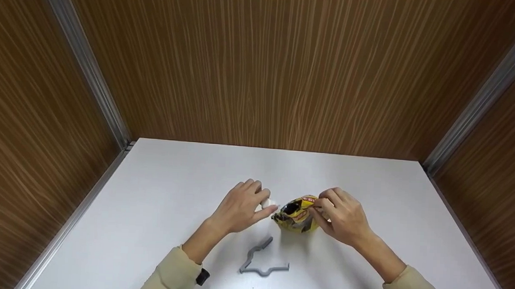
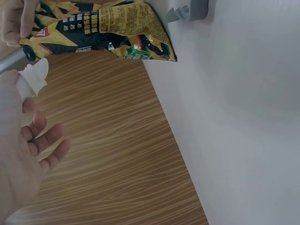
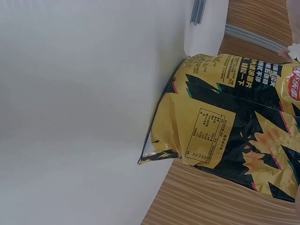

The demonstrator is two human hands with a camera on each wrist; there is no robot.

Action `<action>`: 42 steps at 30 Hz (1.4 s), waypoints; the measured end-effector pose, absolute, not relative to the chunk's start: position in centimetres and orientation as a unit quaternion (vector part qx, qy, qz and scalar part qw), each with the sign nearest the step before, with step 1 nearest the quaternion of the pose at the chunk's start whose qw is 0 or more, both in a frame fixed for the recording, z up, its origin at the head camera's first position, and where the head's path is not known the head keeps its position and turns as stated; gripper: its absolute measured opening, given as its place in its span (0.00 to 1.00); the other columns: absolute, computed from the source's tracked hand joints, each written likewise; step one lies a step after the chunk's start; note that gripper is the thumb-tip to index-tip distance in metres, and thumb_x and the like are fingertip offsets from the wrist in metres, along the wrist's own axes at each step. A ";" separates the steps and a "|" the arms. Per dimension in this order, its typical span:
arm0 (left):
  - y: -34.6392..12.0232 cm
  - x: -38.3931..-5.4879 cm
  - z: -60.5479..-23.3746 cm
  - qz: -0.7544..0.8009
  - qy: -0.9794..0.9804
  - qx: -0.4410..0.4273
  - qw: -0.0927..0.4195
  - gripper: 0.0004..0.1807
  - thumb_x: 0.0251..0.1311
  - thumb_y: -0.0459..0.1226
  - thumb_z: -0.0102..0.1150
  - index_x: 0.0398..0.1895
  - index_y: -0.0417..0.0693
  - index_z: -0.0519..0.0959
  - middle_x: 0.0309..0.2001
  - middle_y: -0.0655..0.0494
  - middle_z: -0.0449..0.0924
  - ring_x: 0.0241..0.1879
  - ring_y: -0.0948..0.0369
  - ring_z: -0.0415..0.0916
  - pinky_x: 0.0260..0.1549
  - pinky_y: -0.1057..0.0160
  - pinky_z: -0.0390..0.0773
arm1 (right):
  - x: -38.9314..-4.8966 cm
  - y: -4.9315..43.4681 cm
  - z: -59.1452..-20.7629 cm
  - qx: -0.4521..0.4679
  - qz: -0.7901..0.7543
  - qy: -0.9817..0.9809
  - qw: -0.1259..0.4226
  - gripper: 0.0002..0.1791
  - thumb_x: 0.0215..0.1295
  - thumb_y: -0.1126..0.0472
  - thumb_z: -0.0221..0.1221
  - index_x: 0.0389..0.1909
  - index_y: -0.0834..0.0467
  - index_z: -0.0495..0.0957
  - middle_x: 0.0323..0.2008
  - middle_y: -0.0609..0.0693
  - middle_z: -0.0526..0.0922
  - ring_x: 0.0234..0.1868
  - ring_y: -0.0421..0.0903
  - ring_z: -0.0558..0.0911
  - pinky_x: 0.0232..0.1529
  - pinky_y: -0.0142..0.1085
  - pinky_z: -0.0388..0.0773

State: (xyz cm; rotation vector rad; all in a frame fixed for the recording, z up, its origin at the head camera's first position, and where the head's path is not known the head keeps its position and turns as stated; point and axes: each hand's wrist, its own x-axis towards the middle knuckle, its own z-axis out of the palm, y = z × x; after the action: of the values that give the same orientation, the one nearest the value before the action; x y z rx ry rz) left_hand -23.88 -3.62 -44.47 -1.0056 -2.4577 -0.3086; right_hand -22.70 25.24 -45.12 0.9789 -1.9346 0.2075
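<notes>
A yellow-and-black snack bag [image 1: 297, 222] stands on the white table with its top open; its printed side shows in the right wrist view [image 3: 211, 103]. My right hand [image 1: 343, 215] pinches the bag's upper edge between thumb and fingers. Just left of the bag, my left hand [image 1: 241, 207] holds a small white ridged piece [image 2: 32, 80] between thumb and index finger, apart from the bag. The other left fingers curl loosely. A grey bag clip [image 1: 250, 259], hinged and spread into a V, lies on the table in front of the bag.
The white table [image 1: 173, 171] is enclosed by wood-grain panels [image 1: 260, 75] at the back and both sides. Grey metal strips [image 1: 91, 67] run along the corners. Both sleeves and dark wrist straps are near the front.
</notes>
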 end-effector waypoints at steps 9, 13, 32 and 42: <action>-3.1 -23.8 -44.0 -0.128 -0.885 -0.364 0.260 0.21 0.69 0.60 0.41 0.32 0.56 0.73 0.32 0.61 0.70 0.30 0.64 0.62 0.30 0.67 0.64 | -22.5 25.1 -45.1 0.393 0.091 -0.795 0.454 0.10 0.62 0.52 0.60 0.29 0.54 0.79 0.29 0.48 0.79 0.31 0.45 0.78 0.27 0.37 0.76; -2.7 -23.7 -43.9 -0.118 -0.884 -0.366 0.267 0.22 0.70 0.60 0.40 0.33 0.56 0.74 0.32 0.61 0.71 0.30 0.64 0.63 0.31 0.67 0.66 | -22.4 25.1 -45.1 0.387 0.092 -0.800 0.448 0.11 0.63 0.51 0.59 0.29 0.54 0.79 0.29 0.48 0.79 0.31 0.45 0.78 0.27 0.37 0.77; -0.9 -23.3 -44.4 -0.103 -0.889 -0.366 0.254 0.24 0.69 0.62 0.36 0.38 0.57 0.76 0.35 0.61 0.73 0.33 0.64 0.66 0.34 0.66 0.69 | -22.2 25.3 -45.2 0.377 0.087 -0.814 0.433 0.14 0.65 0.49 0.57 0.29 0.55 0.78 0.30 0.48 0.80 0.31 0.44 0.77 0.27 0.35 0.77; -0.6 -23.6 -44.8 -0.109 -0.884 -0.369 0.265 0.24 0.69 0.62 0.38 0.37 0.57 0.77 0.34 0.61 0.73 0.32 0.64 0.66 0.32 0.67 0.69 | -22.3 25.1 -45.1 0.378 0.100 -0.809 0.439 0.12 0.65 0.50 0.58 0.28 0.55 0.77 0.29 0.48 0.79 0.30 0.44 0.77 0.27 0.35 0.76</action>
State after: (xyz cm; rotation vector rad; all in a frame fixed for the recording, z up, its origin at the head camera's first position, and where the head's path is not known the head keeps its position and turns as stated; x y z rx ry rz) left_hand -23.56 -0.61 -44.84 -0.9962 -2.3890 -0.2956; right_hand -22.33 25.10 -45.11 0.9404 -2.0094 0.2475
